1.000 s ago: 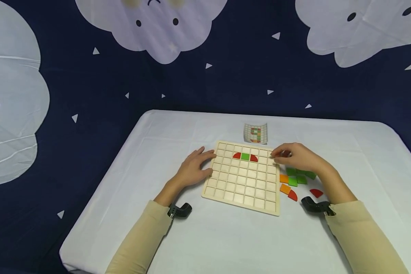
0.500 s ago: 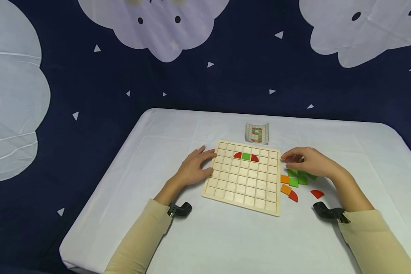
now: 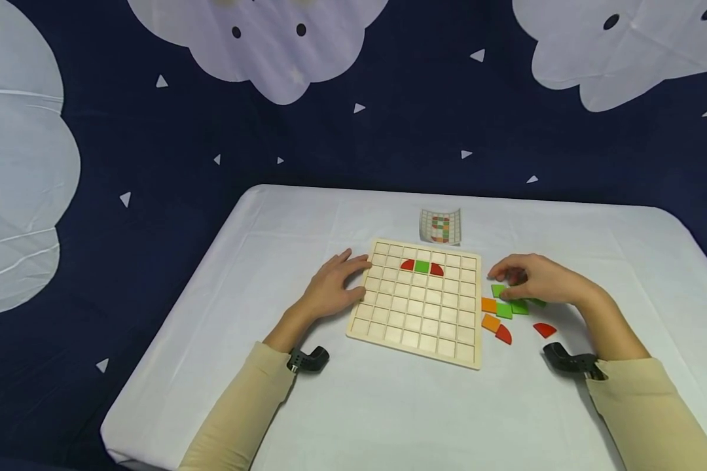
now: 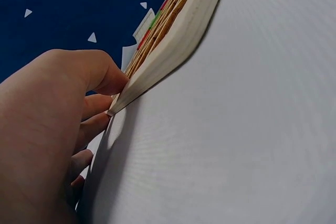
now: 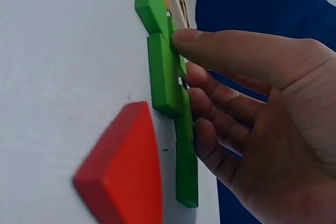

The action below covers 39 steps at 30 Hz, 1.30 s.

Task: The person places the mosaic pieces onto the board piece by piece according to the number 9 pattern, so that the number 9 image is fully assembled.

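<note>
Off the right edge of the board, green tiles lie clustered, square, with no long axis, just under your right hand, thumb and fingertips parted, touch hard to tell; your left hand, fingers spread against the board's left edge, rests well apart from them

Under the right hand some green tiles are hidden; we cannot count them, nor tell whether it touches one. Beyond both hands, the card's squares are too small for us. In wrist views, red piece by right hand, board by left hand: both cut off.
</note>
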Available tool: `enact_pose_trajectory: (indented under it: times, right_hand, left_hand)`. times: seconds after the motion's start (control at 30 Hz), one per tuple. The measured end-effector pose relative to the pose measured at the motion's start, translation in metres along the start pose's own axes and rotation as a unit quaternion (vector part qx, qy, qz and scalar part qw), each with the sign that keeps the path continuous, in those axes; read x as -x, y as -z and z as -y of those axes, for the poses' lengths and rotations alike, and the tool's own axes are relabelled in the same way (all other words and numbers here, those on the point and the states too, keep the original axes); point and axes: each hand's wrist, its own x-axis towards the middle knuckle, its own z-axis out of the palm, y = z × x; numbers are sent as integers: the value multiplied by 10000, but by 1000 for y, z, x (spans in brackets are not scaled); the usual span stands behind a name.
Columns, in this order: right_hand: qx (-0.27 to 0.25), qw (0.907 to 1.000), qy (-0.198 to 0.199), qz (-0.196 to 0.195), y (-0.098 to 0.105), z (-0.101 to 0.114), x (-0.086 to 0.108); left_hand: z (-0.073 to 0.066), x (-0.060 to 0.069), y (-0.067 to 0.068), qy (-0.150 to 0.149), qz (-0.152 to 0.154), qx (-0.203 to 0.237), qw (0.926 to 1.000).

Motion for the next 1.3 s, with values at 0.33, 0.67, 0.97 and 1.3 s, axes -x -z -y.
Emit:
enact_pose_trajectory:
  times: [0.33,0.67,0.97,1.3]
  right_hand:
    - [30,10000,8,44,2,-3,0]
    - [169,9998,30,-48,0,-2,0]
    - [216,9996,85,-168,0,-4,2]
    - [185,9987,271,-399,-4,-6,-2]
  left_hand:
    - [-2,0,1,54,20,-9,10000]
    - [-1,0,0,69,21,-24,10000]
    - [-2,-2,0,-10,24,-22,10000]
    - [-1,0,2,-48,49,0,10000]
